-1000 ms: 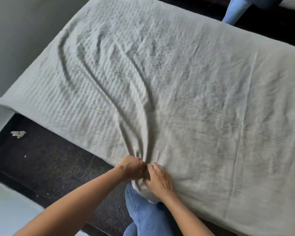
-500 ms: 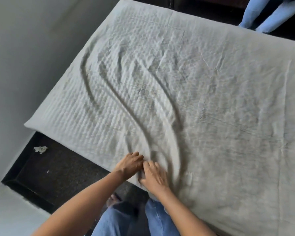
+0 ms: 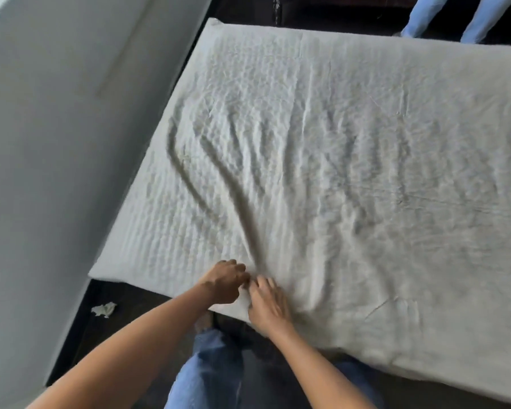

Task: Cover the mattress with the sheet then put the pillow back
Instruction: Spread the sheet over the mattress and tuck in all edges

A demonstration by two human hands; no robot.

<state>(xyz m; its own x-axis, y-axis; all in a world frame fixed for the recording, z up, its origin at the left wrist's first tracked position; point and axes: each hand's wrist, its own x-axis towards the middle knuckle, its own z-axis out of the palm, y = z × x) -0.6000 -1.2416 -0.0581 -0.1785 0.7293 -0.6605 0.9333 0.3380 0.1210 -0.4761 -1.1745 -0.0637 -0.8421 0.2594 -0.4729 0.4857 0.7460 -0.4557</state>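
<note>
Pale sheet (image 3: pixel 351 172): soft, light, easily creased; spread over the mattress (image 3: pixel 148 246), with wrinkles fanned from its near edge.
Grip: best taken at the hem, by judgement.
Left hand (image 3: pixel 223 280): a fold is pinched at that edge.
Right hand (image 3: pixel 267 302): laid flat on the cloth beside the left.
Pillow: not seen.

Pale grey-beige sheet (image 3: pixel 351 172) with faint ribbed lines, blue jeans (image 3: pixel 207 370), black floor (image 3: pixel 124 335), grey wall (image 3: pixel 56 143)

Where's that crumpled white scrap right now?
Head view, lower left: the crumpled white scrap lies on the dark surface just below the sheet's near-left corner, left of the left hand and touching neither.
</note>
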